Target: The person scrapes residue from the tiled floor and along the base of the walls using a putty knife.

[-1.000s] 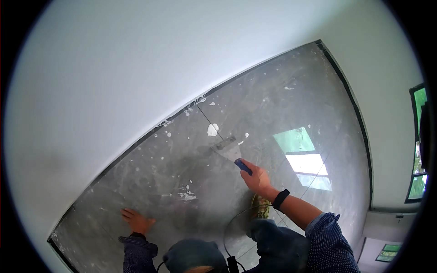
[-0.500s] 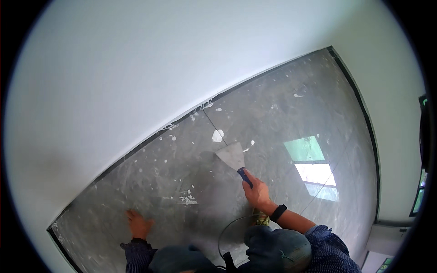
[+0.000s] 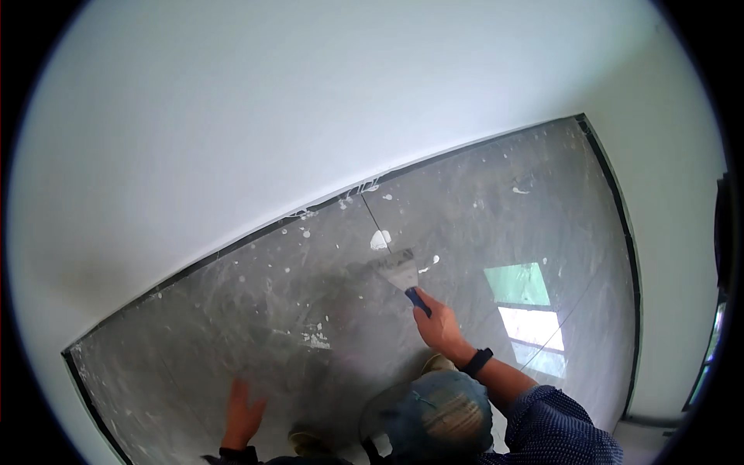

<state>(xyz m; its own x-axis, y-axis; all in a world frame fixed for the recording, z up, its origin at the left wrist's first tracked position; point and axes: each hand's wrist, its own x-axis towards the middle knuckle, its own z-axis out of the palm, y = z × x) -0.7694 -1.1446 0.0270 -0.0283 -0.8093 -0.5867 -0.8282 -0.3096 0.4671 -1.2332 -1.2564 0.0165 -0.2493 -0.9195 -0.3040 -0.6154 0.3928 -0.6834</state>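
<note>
My right hand (image 3: 439,320) is closed round the dark blue handle of a wide scraper (image 3: 401,274). The scraper's flared metal blade points away from me, over the grey tiled floor (image 3: 302,271), just short of a large white paint blotch (image 3: 380,239) beside a tile joint. Whether the blade's edge touches the floor I cannot tell. Smaller white spots (image 3: 435,260) lie to the right of the blade. My left hand (image 3: 245,413) is low on the left with thumb and fingers apart, holding nothing. Flaky white bits (image 3: 315,338) are on the floor between my hands.
A pale wall (image 3: 271,101) runs along the far side, with a dark skirting strip (image 3: 256,235) at its foot carrying white drips. Another wall (image 3: 659,232) stands at the right. My bent knee (image 3: 442,418) and a shoe (image 3: 308,442) are close in front; window light reflects off the floor.
My view has shifted, and my knees have changed position. My left hand has drawn nearer to me. The scraper stays in my right hand, its blade now closer to the large white blotch.
</note>
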